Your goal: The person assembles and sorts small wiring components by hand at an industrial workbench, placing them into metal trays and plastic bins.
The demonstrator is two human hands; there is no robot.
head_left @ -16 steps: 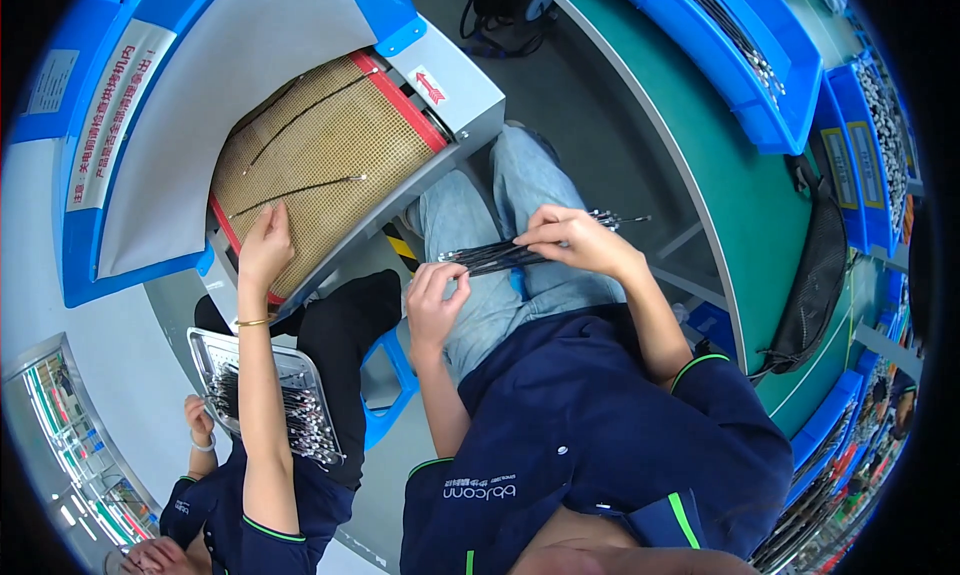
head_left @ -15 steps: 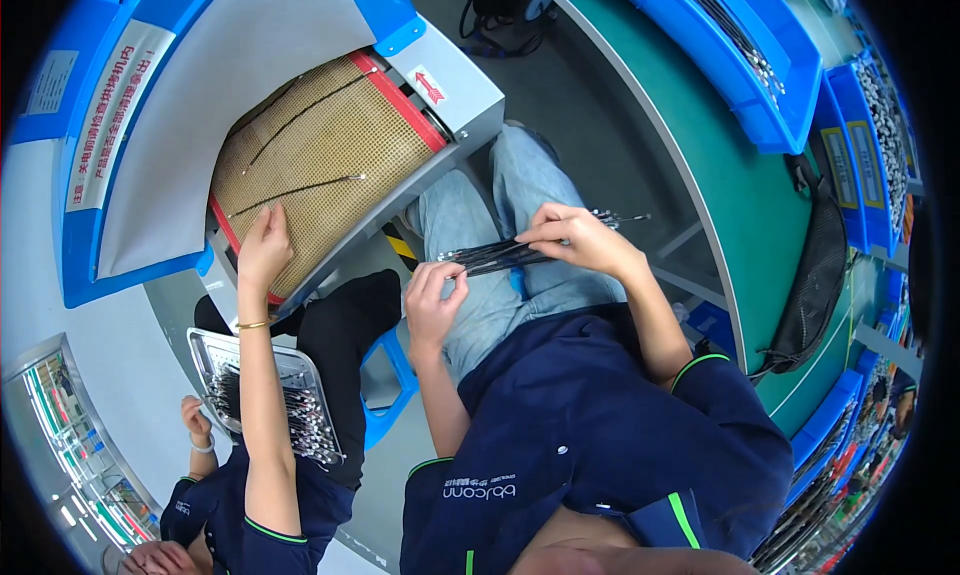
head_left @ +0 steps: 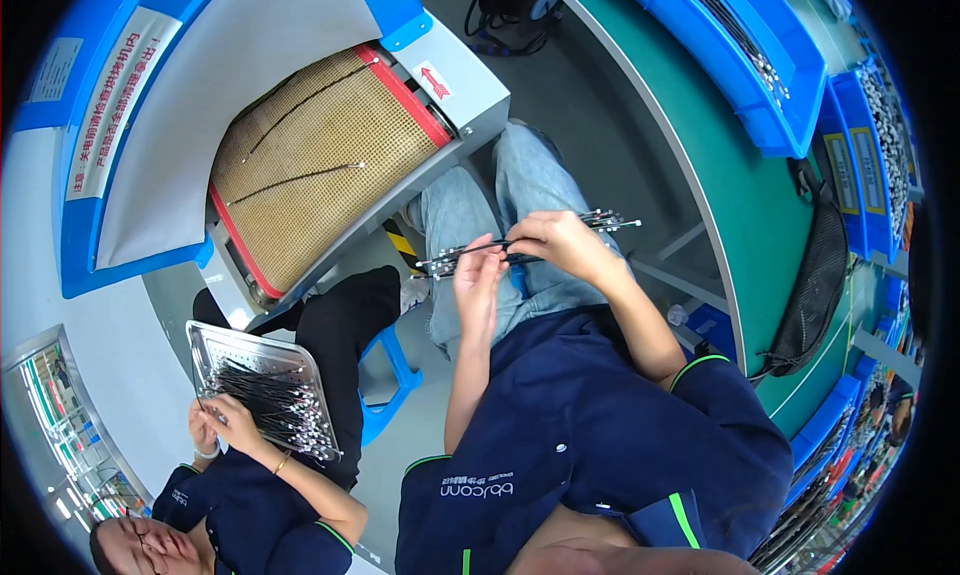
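Observation:
A bunch of thin black cables (head_left: 604, 220) with small silvery ends lies across my lap, above the jeans. My right hand (head_left: 560, 245) is closed around its middle from the right. On the left, my left hand (head_left: 480, 285) has its fingertips pinched on a black cable (head_left: 470, 249) just beside the right hand's fingers. The cables' ends stick out past both hands. Which strands each hand grips is partly hidden by the fingers.
At upper left, a mesh conveyor belt (head_left: 310, 145) with red edges carries black cables (head_left: 300, 182). A co-worker's hands (head_left: 225, 423) handle a cable over a metal tray (head_left: 205, 343) of cables. A green table (head_left: 665, 105) with blue bins (head_left: 745, 85) stands at right.
My left hand has moved right and up, close to my right hand, its fingers now on a cable. The co-worker's arm has withdrawn from the belt to the tray; the belt's cables have shifted slightly.

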